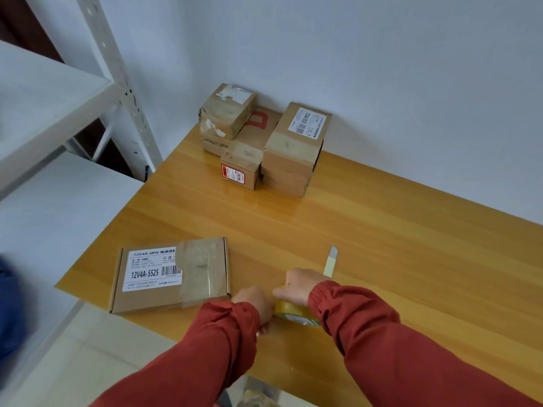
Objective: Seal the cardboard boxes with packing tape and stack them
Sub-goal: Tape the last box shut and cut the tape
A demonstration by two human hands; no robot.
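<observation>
Two hands meet at the tape roll (293, 314): the right hand (299, 284) grips it from above, the left hand (255, 304) curls its fingers beside it, hold unclear. A flat box (170, 274) lies just left of them, a knife (330, 261) beyond.

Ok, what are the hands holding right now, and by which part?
The tape roll. The right hand grips it over the top rim; the left hand is at its left edge, whether pinching the tape end cannot be told.
</observation>
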